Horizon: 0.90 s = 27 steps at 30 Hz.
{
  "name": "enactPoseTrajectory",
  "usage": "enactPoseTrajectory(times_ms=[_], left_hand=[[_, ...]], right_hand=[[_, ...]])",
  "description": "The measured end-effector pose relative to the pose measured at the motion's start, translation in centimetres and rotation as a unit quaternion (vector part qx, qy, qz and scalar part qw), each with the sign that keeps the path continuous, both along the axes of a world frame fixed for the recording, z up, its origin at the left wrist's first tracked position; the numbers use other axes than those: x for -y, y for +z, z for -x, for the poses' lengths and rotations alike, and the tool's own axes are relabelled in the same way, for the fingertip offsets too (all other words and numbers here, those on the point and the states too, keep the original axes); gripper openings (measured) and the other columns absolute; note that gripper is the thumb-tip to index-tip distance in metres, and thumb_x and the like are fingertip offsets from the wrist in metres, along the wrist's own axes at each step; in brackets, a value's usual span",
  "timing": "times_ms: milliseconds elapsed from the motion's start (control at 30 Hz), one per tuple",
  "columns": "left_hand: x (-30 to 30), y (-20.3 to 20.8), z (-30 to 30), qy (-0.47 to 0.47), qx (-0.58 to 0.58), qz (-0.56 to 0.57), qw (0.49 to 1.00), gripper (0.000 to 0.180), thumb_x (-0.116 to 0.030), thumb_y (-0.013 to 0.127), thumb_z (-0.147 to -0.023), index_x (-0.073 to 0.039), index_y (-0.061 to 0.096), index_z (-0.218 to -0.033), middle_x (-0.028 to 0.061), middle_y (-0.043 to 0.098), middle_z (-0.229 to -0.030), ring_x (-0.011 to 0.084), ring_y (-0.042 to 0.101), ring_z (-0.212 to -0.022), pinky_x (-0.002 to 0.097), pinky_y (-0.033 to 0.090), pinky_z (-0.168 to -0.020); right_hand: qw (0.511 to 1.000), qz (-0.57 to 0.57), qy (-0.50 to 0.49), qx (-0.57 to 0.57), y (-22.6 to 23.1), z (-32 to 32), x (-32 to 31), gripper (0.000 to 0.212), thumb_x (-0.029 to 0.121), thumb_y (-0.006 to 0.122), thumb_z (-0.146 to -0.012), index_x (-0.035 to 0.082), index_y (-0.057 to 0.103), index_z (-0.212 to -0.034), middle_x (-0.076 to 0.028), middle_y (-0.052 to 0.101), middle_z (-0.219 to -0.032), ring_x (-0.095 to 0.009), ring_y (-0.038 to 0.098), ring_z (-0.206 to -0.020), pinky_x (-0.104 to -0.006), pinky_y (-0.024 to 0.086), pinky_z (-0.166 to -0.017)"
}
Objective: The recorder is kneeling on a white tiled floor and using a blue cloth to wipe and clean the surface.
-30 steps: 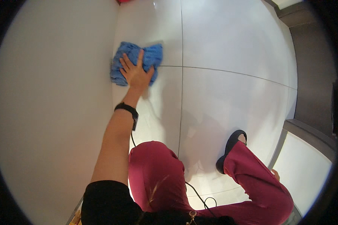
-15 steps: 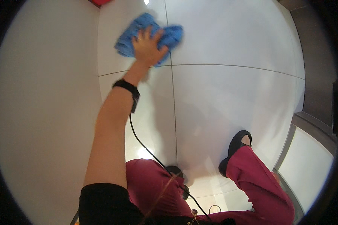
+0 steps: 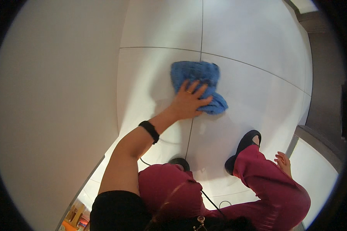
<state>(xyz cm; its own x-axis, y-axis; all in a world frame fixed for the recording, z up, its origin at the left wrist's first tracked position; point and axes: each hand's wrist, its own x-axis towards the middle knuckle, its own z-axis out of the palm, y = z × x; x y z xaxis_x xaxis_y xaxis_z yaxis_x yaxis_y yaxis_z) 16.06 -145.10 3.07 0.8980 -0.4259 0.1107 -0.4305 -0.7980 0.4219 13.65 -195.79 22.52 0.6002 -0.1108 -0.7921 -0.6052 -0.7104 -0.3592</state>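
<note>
A blue cloth (image 3: 195,72), loosely bunched with a folded corner at its near right, lies on the white tiled floor (image 3: 241,90). My left hand (image 3: 188,102) rests flat on the cloth's near part, fingers spread and pressing down; a ring shows on one finger and a black band circles the wrist. Beyond my right leg, beside the knee, part of my right hand (image 3: 284,163) shows. Its fingers are apart and slightly bent, with nothing seen in them; the rest of that arm is hidden behind the leg.
A pale, smooth upright panel (image 3: 61,96) runs along the left. Dark brown panelling (image 3: 324,73) borders the floor on the right. My black shoes (image 3: 247,142) stand on the tiles, and a thin black cable (image 3: 212,203) passes near my legs. Orange items (image 3: 71,225) show at lower left.
My left hand and the blue cloth have come nearer to me and rightward across the tiles. The elbow is more bent. My right hand now shows beside the right knee.
</note>
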Motion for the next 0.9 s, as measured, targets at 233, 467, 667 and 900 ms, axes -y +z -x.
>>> enactPoseTrajectory(times_ms=[233, 467, 667, 900], left_hand=[[-11.5, 1.0, 4.8, 0.29, 0.035, -0.041, 0.956, 0.055, -0.031, 0.07, -0.058, -0.027, 0.059, -0.112, 0.0211, 0.024, -0.138, 0.044, 0.023, -0.124, 0.0549, 0.021, -0.099], [-10.3, -0.4, 4.7, 0.391, 0.029, -0.072, 0.917, 0.056, -0.027, 0.065, -0.063, -0.031, 0.05, -0.117, 0.0145, 0.02, -0.141, 0.0482, 0.017, -0.123, 0.0634, 0.017, -0.095], [-3.6, 0.1, 2.3, 0.398, 0.003, -0.071, 0.915, 0.05, -0.034, 0.061, -0.071, -0.026, 0.049, -0.12, 0.0163, 0.017, -0.142, 0.0481, 0.021, -0.12, 0.0587, 0.022, -0.09], [5.6, 5.2, 1.6, 0.257, -0.107, -0.011, 0.961, 0.07, -0.042, 0.057, -0.077, -0.024, 0.025, -0.137, 0.0235, 0.011, -0.142, 0.0473, 0.023, -0.12, 0.0574, 0.024, -0.09]], right_hand=[[0.999, 0.022, 0.01, -0.032, -0.9, -1.9, 0.7, 0.038, 0.024, 0.049, -0.091, 0.009, 0.042, -0.125, -0.011, 0.052, -0.116, -0.02, 0.053, -0.101, -0.0329, 0.042, -0.081], [0.984, -0.103, -0.059, -0.129, 1.1, -0.9, -4.0, 0.04, 0.021, 0.048, -0.091, 0.006, 0.04, -0.127, -0.017, 0.047, -0.121, -0.021, 0.048, -0.112, -0.0329, 0.047, -0.089], [0.961, -0.179, -0.137, -0.161, 3.5, 7.8, -2.7, 0.041, 0.02, 0.049, -0.09, 0.005, 0.04, -0.127, -0.016, 0.048, -0.121, -0.023, 0.046, -0.114, -0.0359, 0.043, -0.092], [0.988, -0.14, 0.031, -0.064, 4.7, 13.3, -9.2, 0.042, 0.019, 0.052, -0.088, 0.005, 0.041, -0.126, -0.016, 0.049, -0.121, -0.025, 0.046, -0.114, -0.0371, 0.04, -0.094]])
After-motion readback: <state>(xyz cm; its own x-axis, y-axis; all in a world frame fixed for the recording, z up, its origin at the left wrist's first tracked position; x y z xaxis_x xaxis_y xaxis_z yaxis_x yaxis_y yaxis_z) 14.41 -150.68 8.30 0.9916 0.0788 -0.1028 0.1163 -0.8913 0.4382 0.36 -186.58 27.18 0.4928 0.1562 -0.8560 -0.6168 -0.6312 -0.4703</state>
